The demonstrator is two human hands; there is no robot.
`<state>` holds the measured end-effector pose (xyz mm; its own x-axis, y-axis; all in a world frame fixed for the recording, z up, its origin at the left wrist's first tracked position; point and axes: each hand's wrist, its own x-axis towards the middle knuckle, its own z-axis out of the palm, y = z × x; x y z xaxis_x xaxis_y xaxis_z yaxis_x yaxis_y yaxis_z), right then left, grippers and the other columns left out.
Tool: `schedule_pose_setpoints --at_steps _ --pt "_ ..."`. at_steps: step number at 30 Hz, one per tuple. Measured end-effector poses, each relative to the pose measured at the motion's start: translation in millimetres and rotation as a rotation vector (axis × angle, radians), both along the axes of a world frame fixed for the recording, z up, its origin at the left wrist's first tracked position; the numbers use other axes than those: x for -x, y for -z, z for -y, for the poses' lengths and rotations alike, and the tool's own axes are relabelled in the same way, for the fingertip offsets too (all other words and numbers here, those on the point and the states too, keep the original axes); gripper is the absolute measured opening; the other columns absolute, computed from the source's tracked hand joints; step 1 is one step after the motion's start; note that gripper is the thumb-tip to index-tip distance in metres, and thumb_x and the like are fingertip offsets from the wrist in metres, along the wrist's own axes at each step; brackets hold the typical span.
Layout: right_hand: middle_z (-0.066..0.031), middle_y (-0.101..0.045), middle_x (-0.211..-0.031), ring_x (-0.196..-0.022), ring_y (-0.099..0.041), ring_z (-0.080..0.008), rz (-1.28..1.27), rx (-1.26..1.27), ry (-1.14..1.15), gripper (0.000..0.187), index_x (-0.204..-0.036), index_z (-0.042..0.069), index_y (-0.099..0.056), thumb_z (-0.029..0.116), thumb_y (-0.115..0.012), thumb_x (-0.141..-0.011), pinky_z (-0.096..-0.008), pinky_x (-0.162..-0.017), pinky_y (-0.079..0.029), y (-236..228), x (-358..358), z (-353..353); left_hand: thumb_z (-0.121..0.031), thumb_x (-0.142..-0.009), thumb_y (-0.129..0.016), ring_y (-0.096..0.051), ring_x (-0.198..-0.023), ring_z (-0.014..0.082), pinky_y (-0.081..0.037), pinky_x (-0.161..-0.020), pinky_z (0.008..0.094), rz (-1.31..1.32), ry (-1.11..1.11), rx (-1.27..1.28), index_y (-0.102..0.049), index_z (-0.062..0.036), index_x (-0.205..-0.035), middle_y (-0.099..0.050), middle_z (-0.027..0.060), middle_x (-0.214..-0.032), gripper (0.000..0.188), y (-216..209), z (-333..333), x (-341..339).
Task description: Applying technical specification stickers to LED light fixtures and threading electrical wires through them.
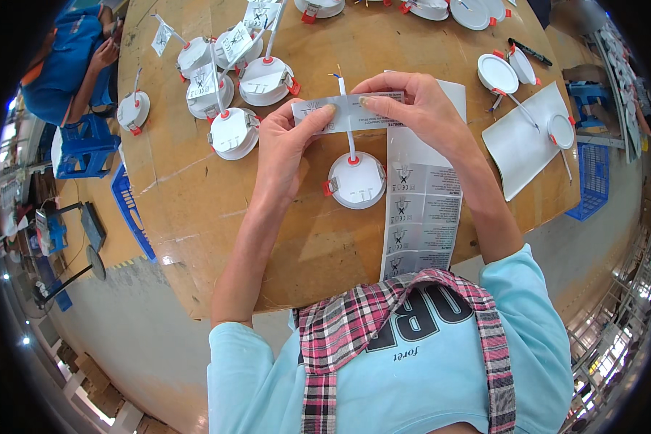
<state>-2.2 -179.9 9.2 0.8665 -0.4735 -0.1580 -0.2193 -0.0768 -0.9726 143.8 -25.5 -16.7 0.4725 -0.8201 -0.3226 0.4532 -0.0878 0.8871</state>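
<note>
A silver-grey printed label point(350, 123) is stretched across a white cable point(351, 143), held at both ends. My left hand point(282, 141) pinches its left end between thumb and fingers; my right hand point(416, 105) pinches the right end. The cable rises from a round white downlight point(359, 184) that lies on the table, with a red grommet and red-tipped spring clips. Bare coloured wire ends stick out of the cable above the label. Beside the downlight, under my right forearm, a strip of labels point(421, 217) lies on its backing paper.
On the wooden table point(325, 260), several downlights point(267, 81) stand to the left, some with label flags point(237, 45) on their cables. A white sheet point(510, 155), more downlights point(498, 72) and a black marker point(529, 52) lie right. A person in blue point(69, 65) sits far left.
</note>
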Motion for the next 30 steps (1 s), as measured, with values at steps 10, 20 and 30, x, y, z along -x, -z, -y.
schedule_pose_setpoints --at_steps 10,20,30 --pt "-0.0064 -0.068 -0.092 -0.083 -0.062 -0.0107 0.03 -0.006 0.004 0.024 -0.105 -0.002 -0.068 0.014 -0.063 -0.089 -0.0253 -0.077 -0.049 4.2 0.4 -1.1 -0.013 -0.088 -0.068 -0.065 -0.085 0.0102 -0.054 -0.078 0.0258 -0.057 0.005 0.012 -0.063 -0.0023 -0.097 -0.068 0.0058 -0.093 0.014 2.8 -0.1 0.2" --pt "-0.0053 -0.068 -0.092 -0.079 -0.06 -0.0094 0.021 0.015 0.032 0.024 -0.106 -0.002 -0.067 0.013 -0.063 -0.088 -0.024 -0.074 -0.049 1.3 1.7 -2.2 -0.011 -0.089 -0.066 -0.066 -0.088 0.0121 -0.055 -0.081 0.0275 -0.1 0.019 0.071 -0.061 0.0002 -0.103 -0.068 0.0078 -0.098 0.018 5.0 1.6 -0.1" --pt "-0.0056 -0.066 -0.093 -0.076 -0.059 -0.0117 -0.018 0.092 -0.012 0.025 -0.107 0.002 -0.067 0.017 -0.064 -0.088 -0.0256 -0.071 -0.049 2.0 7.9 3.5 -0.013 -0.089 -0.068 -0.063 -0.086 0.0107 -0.052 -0.082 0.0284 -0.11 -0.019 0.081 -0.06 -0.0003 -0.099 -0.067 0.0076 -0.095 0.018 2.2 2.5 3.8"
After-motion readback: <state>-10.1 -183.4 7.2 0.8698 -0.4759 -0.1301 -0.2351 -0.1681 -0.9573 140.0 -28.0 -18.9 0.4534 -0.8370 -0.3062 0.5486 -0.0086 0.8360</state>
